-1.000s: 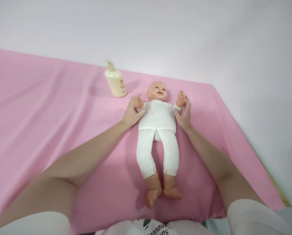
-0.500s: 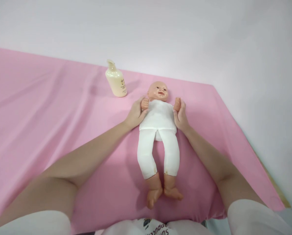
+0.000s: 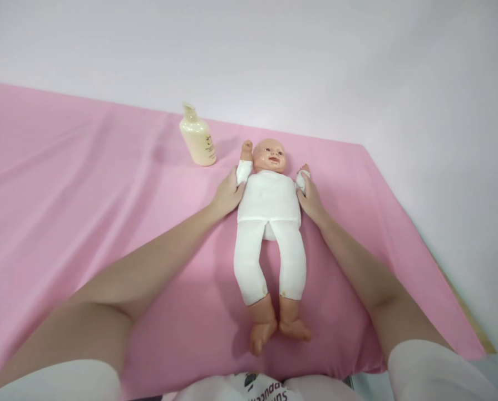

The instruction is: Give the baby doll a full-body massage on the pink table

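A baby doll [image 3: 269, 195] with a white cloth body lies on its back, its head at the far end and its bare feet toward me. My left hand [image 3: 228, 194] is closed round the doll's arm [image 3: 244, 170] on the left, which points up beside the head. On the other side, my right hand [image 3: 311, 199] grips the doll's other arm [image 3: 302, 179] by its white sleeve. Part of that arm is hidden behind my fingers and thumb.
A cream pump bottle [image 3: 198, 139] stands beyond my left hand, near the far edge of the pink cloth [image 3: 165, 334]. The cloth covers the table, with folds on the left. Behind it is a plain white surface [image 3: 249, 61].
Both of the doll's arms have swung upward and outward. The left one now reaches up beside the head. My hands now hold farther down the arms, below the doll's hands.
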Tool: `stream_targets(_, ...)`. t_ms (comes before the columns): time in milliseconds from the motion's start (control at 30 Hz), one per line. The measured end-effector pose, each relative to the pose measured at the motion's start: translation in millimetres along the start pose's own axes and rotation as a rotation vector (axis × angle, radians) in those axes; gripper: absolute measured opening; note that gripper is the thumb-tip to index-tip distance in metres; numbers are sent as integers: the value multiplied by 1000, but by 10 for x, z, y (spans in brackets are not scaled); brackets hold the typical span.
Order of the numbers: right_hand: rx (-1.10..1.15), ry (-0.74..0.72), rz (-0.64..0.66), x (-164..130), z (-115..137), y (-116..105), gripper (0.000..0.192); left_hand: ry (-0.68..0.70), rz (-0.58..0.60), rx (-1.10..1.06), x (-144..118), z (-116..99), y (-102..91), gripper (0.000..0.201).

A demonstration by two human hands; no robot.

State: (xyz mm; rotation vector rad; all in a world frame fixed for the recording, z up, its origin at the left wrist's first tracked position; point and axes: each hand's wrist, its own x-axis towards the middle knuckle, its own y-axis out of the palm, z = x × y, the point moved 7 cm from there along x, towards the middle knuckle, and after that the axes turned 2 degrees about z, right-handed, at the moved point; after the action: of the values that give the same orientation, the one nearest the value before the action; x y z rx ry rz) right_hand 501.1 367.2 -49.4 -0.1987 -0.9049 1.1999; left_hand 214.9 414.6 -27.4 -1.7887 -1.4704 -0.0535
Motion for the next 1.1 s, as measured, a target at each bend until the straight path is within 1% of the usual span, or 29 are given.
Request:
stream_targets(167,5,67,36,6,40,-35,65,-88,18,-24,-9,15,-31,56)
stream_targets(267,63,46,14,4,130,-85,75,-104,9,-65,-2,-14,-53,64)
stream_targets(367,130,-19,-69,-11,220,-163,85,-53,-48,-116,-1,-95,-101,71)
stream_targets(467,155,-130,-141,-48,364,-250,87,62,-126,-134,-30,-237,-185,63)
stream_targets(500,147,-193,-148,-66,445,-271,84,130,-111,-122,-44,-315,-192,57)
stream_targets(533,132,-270,-136,-88,544,-279,77,212,-64,-99,-59,-407,-177,52)
stream_targets(600,95,-439,-45,-144,760,-236,54,365,93,-30,-103,-583,-97,43)
stream_targets(633,76,-503,18,-173,850,-196,42,411,163,3,-125,-642,-57,39)
stream_targets(667,62,-539,71,-195,912,-157,34,425,208,26,-138,-674,-31,36)
stream_targets(700,57,-540,98,-203,942,-133,30,412,221,35,-138,-679,-22,34)
stream_targets(733,67,-506,91,-196,937,-129,30,377,206,29,-129,-662,-28,33)
stream_targets(767,92,-444,55,-176,902,-146,33,331,174,8,-114,-627,-40,32)
stream_targets(867,237,-205,-128,-110,690,-258,48,168,14,-147,-56,-433,-98,35)
stream_targets(933,338,-74,-242,-79,537,-338,55,51,-119,-299,-12,-244,-146,37)
stream_targets(1033,439,74,-380,-42,329,-457,62,-137,-343,-506,32,74,-247,41)
stream_targets(1100,471,165,-480,-34,171,-549,64,-272,-447,-616,40,262,-304,42)
